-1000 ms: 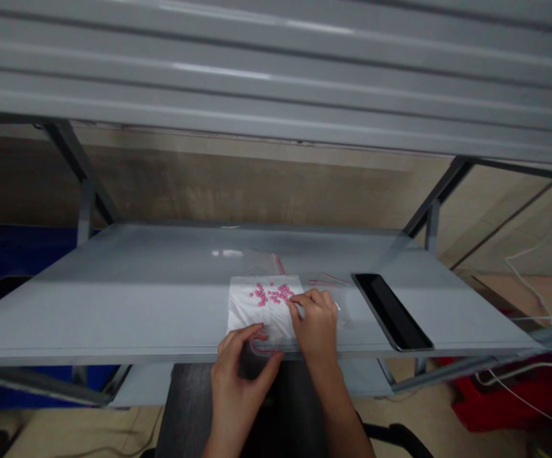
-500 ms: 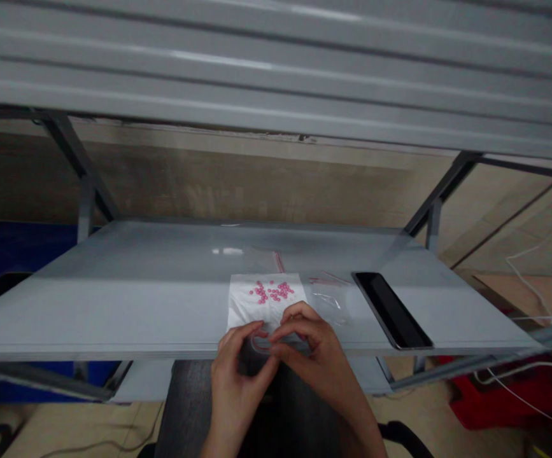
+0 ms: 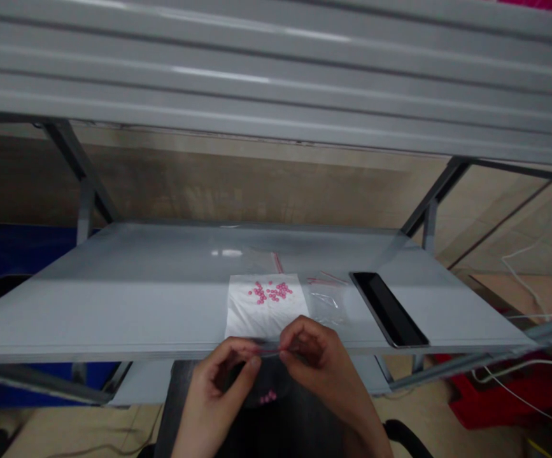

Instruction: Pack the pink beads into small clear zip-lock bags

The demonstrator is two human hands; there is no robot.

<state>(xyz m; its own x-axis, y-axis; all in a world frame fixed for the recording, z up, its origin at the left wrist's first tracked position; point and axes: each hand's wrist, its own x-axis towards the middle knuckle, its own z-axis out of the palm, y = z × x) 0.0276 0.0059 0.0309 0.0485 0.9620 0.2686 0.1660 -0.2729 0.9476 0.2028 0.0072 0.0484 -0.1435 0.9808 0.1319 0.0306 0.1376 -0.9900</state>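
Observation:
A clear zip bag (image 3: pixel 270 375) hangs between my hands, just in front of the table's near edge, with several pink pellets (image 3: pixel 268 397) at its bottom. My left hand (image 3: pixel 228 372) pinches one end of its reddish top strip between thumb and forefinger. At the other end, the thumb and forefinger of my right hand (image 3: pixel 311 353) close on the same strip. Beyond the hands, a white sheet of paper (image 3: pixel 247 321) lies on the table, with many more pink pellets (image 3: pixel 276 292) scattered over its upper part.
Clear zip bags with red strips lie on the grey table (image 3: pixel 113 299): one bag (image 3: pixel 278 262) behind the paper and others (image 3: pixel 328 302) to its right. Farther right rests a black phone-like device (image 3: pixel 390 308). A ribbed grey panel (image 3: pixel 276 83) overhangs the table.
My hands have moved apart and the bag's top strip is now stretched straight between them. The pellets inside the bag have come into view below. The things on the table stay put.

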